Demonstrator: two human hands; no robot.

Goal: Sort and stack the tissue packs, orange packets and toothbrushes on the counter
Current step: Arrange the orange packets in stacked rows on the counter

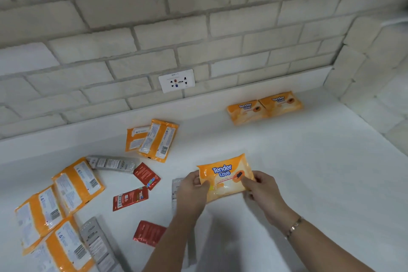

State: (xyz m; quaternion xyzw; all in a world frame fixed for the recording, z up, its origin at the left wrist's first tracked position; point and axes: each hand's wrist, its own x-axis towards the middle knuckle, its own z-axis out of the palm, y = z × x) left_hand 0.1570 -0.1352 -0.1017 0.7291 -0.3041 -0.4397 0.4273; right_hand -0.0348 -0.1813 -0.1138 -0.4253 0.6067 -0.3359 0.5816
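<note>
Both hands hold one orange Tender Love tissue pack [224, 178] face up just above the white counter [309, 172]. My left hand [193, 190] pinches its left edge and my right hand [261, 187] pinches its right edge. Two matching tissue packs [263, 107] lie side by side by the back wall at the right. More orange packs lie face down: two overlapping packs [154, 139] at centre left and several packs [57, 210] at the far left. Grey toothbrush packs lie near them: one [112, 163] at upper left, one [97, 243] at the bottom, one [176, 185] partly hidden behind my left hand.
Three small red sachets lie on the counter: one [146, 175], one [129, 197] and one [149, 233] by my left forearm. A white wall socket [176, 80] sits on the brick wall behind. The wall turns a corner at the right [364, 86].
</note>
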